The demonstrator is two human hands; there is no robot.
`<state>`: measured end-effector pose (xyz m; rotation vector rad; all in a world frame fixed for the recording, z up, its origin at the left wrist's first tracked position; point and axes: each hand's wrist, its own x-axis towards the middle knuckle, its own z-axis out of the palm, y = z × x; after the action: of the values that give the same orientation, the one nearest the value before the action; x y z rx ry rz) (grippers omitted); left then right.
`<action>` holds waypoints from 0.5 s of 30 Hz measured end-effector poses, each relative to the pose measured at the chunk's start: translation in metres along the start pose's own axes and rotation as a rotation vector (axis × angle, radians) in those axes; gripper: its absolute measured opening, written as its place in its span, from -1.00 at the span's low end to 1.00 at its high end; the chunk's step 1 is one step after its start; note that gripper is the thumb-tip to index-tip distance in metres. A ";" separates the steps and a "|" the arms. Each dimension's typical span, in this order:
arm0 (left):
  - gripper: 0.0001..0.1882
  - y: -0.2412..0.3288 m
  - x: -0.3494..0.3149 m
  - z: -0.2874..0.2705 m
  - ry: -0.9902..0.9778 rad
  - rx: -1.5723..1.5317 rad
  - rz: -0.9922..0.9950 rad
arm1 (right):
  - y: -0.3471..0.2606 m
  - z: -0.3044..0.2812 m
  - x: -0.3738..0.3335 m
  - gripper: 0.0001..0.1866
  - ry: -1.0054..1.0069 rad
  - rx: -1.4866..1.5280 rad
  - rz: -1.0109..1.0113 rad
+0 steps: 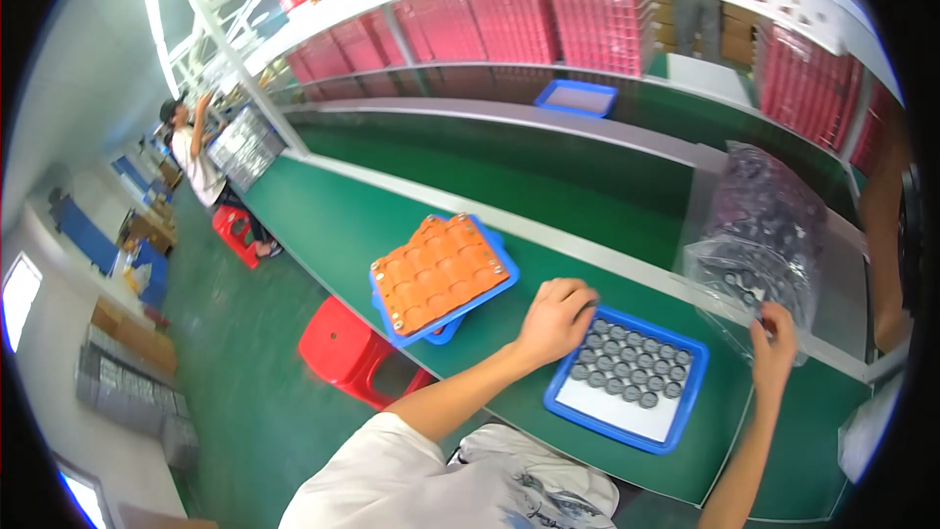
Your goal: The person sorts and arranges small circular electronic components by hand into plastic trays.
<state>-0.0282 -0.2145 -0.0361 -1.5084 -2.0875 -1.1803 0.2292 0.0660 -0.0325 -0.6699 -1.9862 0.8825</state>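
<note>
My left hand [558, 320] is closed over the far left corner of a blue tray [691, 392], with a small dark round piece [588, 307] at its fingertips. On the tray's white bottom, several grey round pieces [632, 362] stand in close rows, and a white strip shows along the near side. My right hand [775, 341] is at the near side of a clear plastic bag [764, 211] full of similar dark pieces. Its thumb and fingers are drawn together by the bag's mouth; what they hold, if anything, is too small to make out.
Left of my left hand, an orange panel with round hollows [441, 269] lies on stacked blue trays [514, 269]. A red stool [338, 343] stands beside the green bench [333, 211]. Beyond are another blue tray [578, 98], pink stacks [504, 20] and a person [201, 157].
</note>
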 end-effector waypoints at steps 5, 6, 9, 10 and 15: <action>-0.80 -0.024 -0.078 -0.049 -0.111 0.130 -0.010 | -0.041 -0.046 -0.078 -0.87 -0.229 -0.180 -0.155; -0.80 -0.024 -0.081 -0.050 -0.093 0.144 -0.015 | -0.045 -0.052 -0.101 -0.80 -0.312 -0.256 0.007; -0.83 -0.023 -0.080 -0.047 -0.059 0.050 -0.012 | -0.037 -0.046 -0.157 -0.78 -0.309 -0.467 0.022; -0.83 -0.026 -0.080 -0.045 -0.096 0.032 -0.016 | -0.040 -0.043 -0.164 -0.78 -0.301 -0.469 0.008; -0.80 -0.027 -0.075 -0.044 -0.180 0.041 -0.107 | -0.037 -0.033 -0.169 -0.78 -0.169 -0.629 -0.089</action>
<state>-0.0312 -0.2991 -0.0703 -1.5535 -2.3208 -1.0658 0.3378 -0.0672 -0.0709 -0.8615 -2.4463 0.2491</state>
